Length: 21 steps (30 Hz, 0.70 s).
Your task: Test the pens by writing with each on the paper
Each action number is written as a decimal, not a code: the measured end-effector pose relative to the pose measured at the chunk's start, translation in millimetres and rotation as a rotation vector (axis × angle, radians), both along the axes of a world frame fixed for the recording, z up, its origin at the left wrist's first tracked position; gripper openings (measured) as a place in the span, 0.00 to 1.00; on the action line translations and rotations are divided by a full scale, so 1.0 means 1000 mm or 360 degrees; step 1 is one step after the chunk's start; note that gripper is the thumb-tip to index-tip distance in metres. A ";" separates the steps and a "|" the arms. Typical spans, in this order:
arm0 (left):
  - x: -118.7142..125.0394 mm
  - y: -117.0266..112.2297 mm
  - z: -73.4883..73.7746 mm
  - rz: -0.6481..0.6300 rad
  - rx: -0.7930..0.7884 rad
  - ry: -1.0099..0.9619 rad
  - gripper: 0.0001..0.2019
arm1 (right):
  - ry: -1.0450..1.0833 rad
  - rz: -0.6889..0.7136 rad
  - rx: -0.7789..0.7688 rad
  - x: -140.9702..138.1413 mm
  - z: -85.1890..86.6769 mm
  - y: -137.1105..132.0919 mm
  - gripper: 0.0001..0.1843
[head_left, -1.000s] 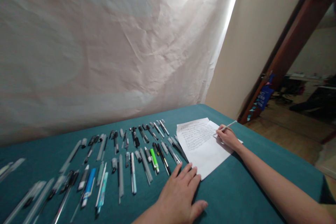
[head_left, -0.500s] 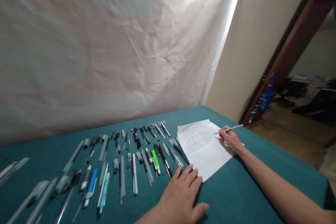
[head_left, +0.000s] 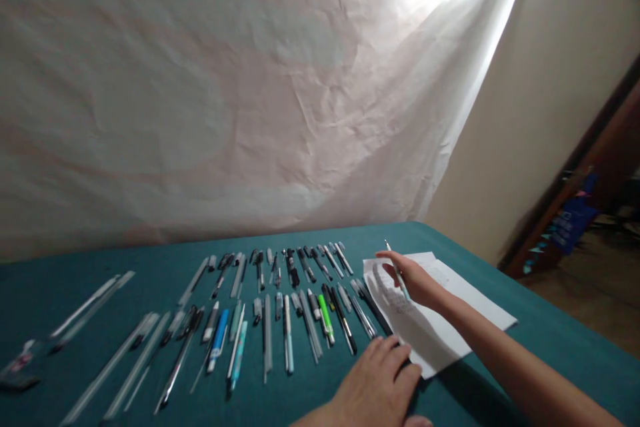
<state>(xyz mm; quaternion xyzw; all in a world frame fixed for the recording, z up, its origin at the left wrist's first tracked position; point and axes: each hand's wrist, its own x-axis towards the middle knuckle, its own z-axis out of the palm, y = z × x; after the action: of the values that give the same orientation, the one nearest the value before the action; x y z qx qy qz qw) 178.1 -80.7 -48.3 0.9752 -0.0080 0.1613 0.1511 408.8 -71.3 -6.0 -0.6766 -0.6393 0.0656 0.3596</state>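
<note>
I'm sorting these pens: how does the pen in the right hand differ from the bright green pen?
The held pen is pale; the green pen is vivid green. The held pen is raised above the paper in the right hand; the green pen lies on the table. The held pen looks slimmer than the green pen. Both are long and straight.

This is an indoor room with a plain beige wall (head_left: 500,147) and a reddish-brown wooden doorway (head_left: 616,128) bearing a blue hanging (head_left: 575,219), brownish flooring (head_left: 583,297) showing beside it. Part of the room serves as a makeshift desk space: a creased pale sheet (head_left: 250,113) hangs behind a table (head_left: 30,293) draped in dark green cloth, where rows of pens (head_left: 325,317) and written-on paper (head_left: 440,343) lie. Whether it belongs to a home or an office is hard to say, since the area through the doorway is dark and blurred.
</note>
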 end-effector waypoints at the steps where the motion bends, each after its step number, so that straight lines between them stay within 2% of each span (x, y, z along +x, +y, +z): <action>1: 0.000 0.000 -0.003 0.0008 0.0018 -0.0033 0.28 | -0.0057 -0.0008 -0.0003 -0.003 0.003 0.008 0.16; 6: 0.002 0.003 -0.010 0.0004 0.0055 -0.0165 0.25 | -0.0215 -0.0037 -0.0021 0.001 0.011 0.040 0.10; 11: -0.005 0.010 0.004 0.0094 -0.0050 -0.0332 0.21 | -0.0310 -0.0066 -0.0172 0.004 0.014 0.087 0.13; 15: -0.011 0.016 0.013 0.0225 -0.0203 -0.0464 0.16 | -0.0325 -0.0092 -0.0328 -0.002 0.007 0.133 0.14; 21: -0.009 0.026 0.010 0.0299 -0.0300 -0.0509 0.13 | -0.0310 -0.0235 -0.0526 -0.012 -0.007 0.179 0.15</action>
<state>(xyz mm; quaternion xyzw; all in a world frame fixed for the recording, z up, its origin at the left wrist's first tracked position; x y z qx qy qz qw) 169.5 -54.5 -38.2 0.9152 0.0742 0.3275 0.2228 396.5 107.8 -13.1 -0.7746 -0.6002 0.0773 0.1840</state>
